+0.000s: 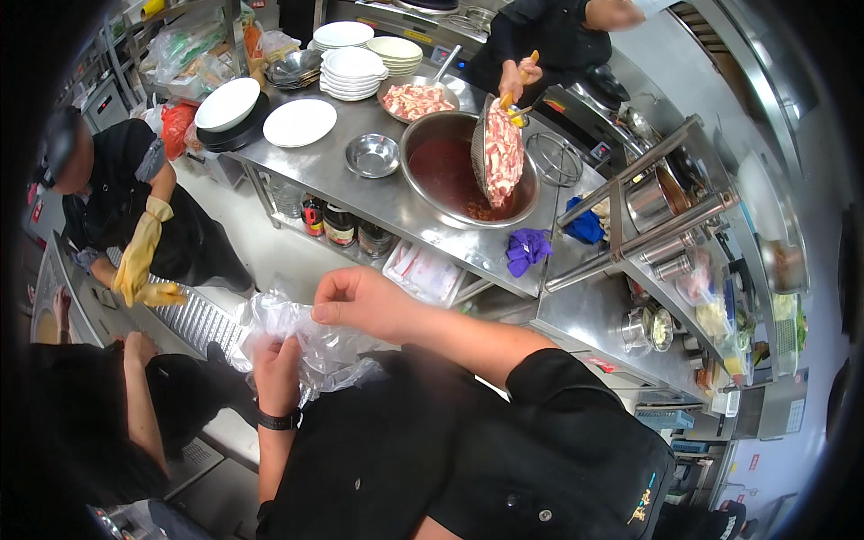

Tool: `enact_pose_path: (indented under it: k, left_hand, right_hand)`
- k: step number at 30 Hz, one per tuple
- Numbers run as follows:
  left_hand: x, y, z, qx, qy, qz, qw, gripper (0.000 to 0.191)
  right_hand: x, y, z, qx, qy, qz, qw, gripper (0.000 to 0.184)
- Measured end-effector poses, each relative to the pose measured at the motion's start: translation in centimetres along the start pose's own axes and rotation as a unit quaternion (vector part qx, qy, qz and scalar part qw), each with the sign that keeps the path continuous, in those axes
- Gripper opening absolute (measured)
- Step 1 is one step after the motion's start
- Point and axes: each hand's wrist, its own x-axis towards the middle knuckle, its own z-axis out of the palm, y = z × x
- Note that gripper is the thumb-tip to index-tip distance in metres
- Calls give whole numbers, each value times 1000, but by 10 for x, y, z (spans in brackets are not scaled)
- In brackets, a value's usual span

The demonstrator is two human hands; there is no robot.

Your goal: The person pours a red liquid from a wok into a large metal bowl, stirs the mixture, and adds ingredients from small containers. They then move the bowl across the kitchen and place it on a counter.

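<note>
A crumpled clear plastic bag (pixel 314 341) hangs in front of my chest, above the floor beside the steel worktable. My left hand (pixel 277 368), with a black watch on its wrist, grips the bag's left part. Thumb and forefinger of my right hand (pixel 364 304) are pinched at the bag's upper edge; part of the bag lies behind that hand. Beyond, on the worktable (pixel 304 179), stands a large steel basin (pixel 418 192) of reddish liquid. Over it a co-worker tilts a strainer (pixel 480 152) full of raw meat pieces (pixel 505 158).
A pan of meat (pixel 415 101), stacked white plates (pixel 351 71), a small steel bowl (pixel 372 155) and a purple cloth (pixel 528 251) sit on the worktable. A co-worker in yellow rubber gloves (pixel 145 253) stands at left, another person below. A steel-framed shelf (pixel 648 226) rises at right.
</note>
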Motion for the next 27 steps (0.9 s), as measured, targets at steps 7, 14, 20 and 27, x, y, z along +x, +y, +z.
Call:
enact_pose_path:
  k: [7,14,20,27]
  left_hand:
    - [6,8,-1,116,-19,55,992,12]
    - [12,14,4,-93,-21,25,995,17]
    - [23,-1,-2,-88,-62,3,994,20]
    - [26,-29,13,2,-146,-10,989,8]
  right_hand:
    - [-14,-18,-4,73,23,-28,997,4]
    - [-16,-38,-22,232,51,-83,968,6]
    - [-40,-55,-55,-176,341,-380,841,17]
    - [-99,-46,4,-458,247,-129,844,34]
